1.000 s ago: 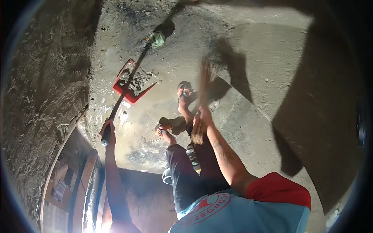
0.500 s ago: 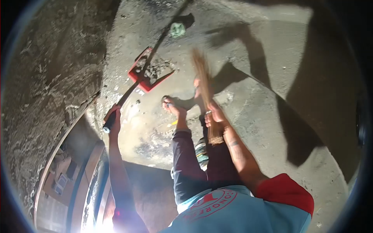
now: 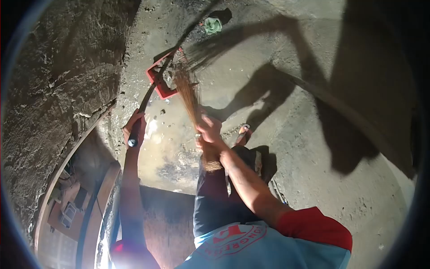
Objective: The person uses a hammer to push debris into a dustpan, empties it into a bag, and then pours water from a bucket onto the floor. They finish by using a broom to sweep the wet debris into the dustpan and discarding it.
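Note:
My left hand [image 3: 134, 127] is wrapped round the dark handle of a red dustpan [image 3: 166, 93], which lies on the floor ahead. Grey debris shows in the pan, partly covered by bristles. A stick broom [image 3: 189, 98] is gripped near its bound end by my right hand [image 3: 208, 128]. Its bristle tips spread, slightly blurred, over the pan's open side, and the cut ends of the sticks point back towards my legs.
Beyond the pan lies a crumpled pale green thing [image 3: 213, 26] on the damp concrete floor [image 3: 174, 148]. A rough wall [image 3: 67, 67] rises along the left. My sandalled foot [image 3: 243, 131] stands right of the broom. Small dark lumps dot the floor near the pan.
My right hand has swung the broom leftwards, bringing its bristles from the right of the dustpan to over it. My feet have shifted, and the left hand still grips the handle.

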`<state>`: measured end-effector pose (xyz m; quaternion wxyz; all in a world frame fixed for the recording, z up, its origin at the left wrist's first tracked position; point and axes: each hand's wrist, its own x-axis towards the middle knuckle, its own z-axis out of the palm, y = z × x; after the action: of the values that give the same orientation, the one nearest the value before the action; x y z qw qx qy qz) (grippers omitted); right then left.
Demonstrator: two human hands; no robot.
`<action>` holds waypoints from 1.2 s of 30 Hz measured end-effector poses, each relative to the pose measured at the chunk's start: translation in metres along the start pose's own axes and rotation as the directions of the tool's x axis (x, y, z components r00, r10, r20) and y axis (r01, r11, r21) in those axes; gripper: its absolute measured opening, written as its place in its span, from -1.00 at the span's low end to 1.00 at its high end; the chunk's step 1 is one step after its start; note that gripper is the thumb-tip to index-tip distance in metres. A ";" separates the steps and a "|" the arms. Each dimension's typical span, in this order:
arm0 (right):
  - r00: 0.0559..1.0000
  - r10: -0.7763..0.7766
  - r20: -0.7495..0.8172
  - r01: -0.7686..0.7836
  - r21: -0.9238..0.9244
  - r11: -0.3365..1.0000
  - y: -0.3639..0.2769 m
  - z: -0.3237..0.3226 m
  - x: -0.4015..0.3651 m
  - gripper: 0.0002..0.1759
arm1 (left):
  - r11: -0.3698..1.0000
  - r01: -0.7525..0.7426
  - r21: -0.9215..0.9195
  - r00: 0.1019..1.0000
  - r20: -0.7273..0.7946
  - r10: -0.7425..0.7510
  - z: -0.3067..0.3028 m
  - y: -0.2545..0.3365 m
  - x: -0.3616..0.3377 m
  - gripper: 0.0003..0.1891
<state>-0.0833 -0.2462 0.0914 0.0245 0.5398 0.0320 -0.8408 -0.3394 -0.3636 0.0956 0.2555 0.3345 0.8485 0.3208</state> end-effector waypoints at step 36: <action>0.861 -0.410 0.301 0.487 -0.719 0.495 -0.078 -0.040 0.060 -0.61 | 0.684 0.228 -0.692 0.599 -0.454 -0.659 0.063 0.029 -0.013 -0.85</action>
<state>-0.0780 -0.1656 0.0229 0.0364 0.4094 0.5284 -0.7429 -0.2787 -0.3327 0.0777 0.0920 -0.1334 0.8005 0.5770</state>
